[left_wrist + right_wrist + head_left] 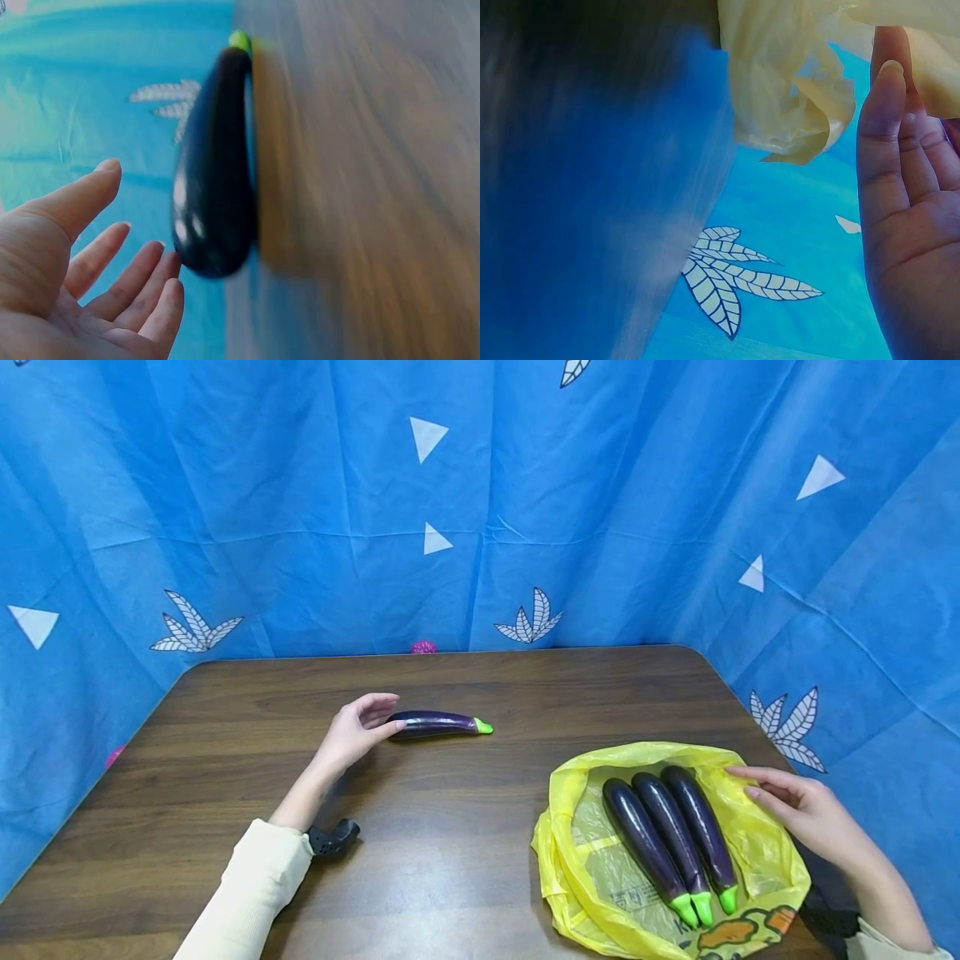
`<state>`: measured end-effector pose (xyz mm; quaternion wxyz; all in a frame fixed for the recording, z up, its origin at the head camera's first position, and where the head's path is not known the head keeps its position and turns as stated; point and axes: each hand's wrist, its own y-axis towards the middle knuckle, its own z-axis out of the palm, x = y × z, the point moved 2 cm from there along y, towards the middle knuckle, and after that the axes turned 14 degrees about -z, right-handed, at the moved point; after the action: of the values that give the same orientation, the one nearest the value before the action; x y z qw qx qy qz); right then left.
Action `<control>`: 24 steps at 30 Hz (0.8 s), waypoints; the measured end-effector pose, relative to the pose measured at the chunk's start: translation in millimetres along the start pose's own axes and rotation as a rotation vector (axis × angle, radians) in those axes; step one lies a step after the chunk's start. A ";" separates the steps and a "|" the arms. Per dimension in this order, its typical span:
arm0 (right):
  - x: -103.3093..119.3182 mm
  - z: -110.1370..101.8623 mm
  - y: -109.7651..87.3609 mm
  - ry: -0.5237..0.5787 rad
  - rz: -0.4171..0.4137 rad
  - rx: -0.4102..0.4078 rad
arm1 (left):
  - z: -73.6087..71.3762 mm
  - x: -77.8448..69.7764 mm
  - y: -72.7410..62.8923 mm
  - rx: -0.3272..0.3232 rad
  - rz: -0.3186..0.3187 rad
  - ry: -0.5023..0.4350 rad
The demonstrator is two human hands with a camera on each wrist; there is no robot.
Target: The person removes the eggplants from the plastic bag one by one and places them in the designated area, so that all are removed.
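Note:
Beside the blunt end of a dark purple eggplant (435, 723) is my left hand (358, 729), its thumb and fingers spread apart. In the left wrist view, the eggplant (214, 172) lies just beyond the fingertips of the left hand (97, 277), its green stem end pointing away. At the right, my right hand (802, 806) holds the rim of a yellow plastic bag (558, 860) between thumb and fingers. Three more eggplants (663, 843) lie side by side in the bag, green ends toward me. The right wrist view shows the right hand (915, 187) at the bag's crumpled edge (795, 97).
A brown wooden table (420, 860) carries everything. Blue patterned cloth (375, 527) hangs behind it and along its sides. A black wrist strap (333, 839) sits on the left arm.

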<state>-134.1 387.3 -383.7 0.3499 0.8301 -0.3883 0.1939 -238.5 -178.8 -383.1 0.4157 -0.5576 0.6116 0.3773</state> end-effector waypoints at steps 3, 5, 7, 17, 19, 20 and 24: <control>0.9 -0.1 0.6 0.002 0.003 0.003 | 7.7 -7.1 0.9 0.020 0.029 -0.015; 1.4 0.1 0.9 0.001 -0.001 0.002 | 13.9 -10.6 2.2 0.037 0.045 -0.022; 1.5 0.3 1.2 -0.001 -0.007 -0.001 | 20.6 -18.6 0.9 0.052 0.061 -0.031; 0.1 0.4 -0.7 -0.010 0.006 -0.002 | 69.9 -67.7 -13.7 0.176 0.134 -0.083; -0.2 0.4 -0.9 -0.009 0.005 -0.003 | 81.5 -82.4 -21.7 0.226 0.168 -0.078; -0.3 0.4 -0.8 -0.008 0.003 -0.003 | 86.6 -89.8 -26.0 0.250 0.182 -0.069; -0.2 0.5 1.7 0.000 -0.014 -0.003 | 105.0 -113.0 -38.0 0.323 0.230 -0.043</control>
<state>-135.6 386.2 -383.5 0.3524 0.8323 -0.3829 0.1911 -187.7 -43.6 -316.9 0.4669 -0.4020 0.7146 0.3312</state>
